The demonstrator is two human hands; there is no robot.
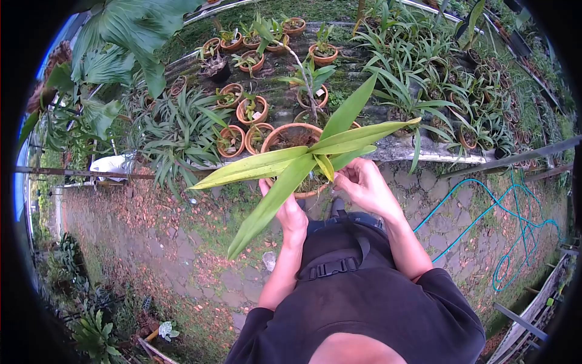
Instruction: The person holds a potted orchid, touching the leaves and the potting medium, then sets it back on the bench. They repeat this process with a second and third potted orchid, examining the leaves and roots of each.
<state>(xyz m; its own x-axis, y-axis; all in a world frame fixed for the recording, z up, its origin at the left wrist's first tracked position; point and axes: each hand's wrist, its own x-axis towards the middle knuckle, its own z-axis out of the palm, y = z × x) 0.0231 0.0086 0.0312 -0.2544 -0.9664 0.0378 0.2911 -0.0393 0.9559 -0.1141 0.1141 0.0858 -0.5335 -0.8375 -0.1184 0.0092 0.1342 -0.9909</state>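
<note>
A plant with long, broad leaves (pixel 273 185), some green and some yellowish, spreads over a terracotta pot (pixel 312 193) just in front of my body. On the pot's left side is my left hand (pixel 290 213), its fingers partly hidden behind a leaf. My right hand (pixel 362 187) is at the pot's right side, near a small yellow leaf (pixel 324 166), with thumb and fingers bent together. Whatever lies between those fingers is too small to make out. Right behind stands a larger round terracotta pot (pixel 292 127), partly covered by the leaves.
Small terracotta pots with plants (pixel 251 110) stand on the dark bench beyond my hands. Strappy-leaved plants (pixel 179 133) grow to the left and right. A teal hose (pixel 467 233) loops over the paving at right. Large leaves (pixel 130 30) hang at upper left.
</note>
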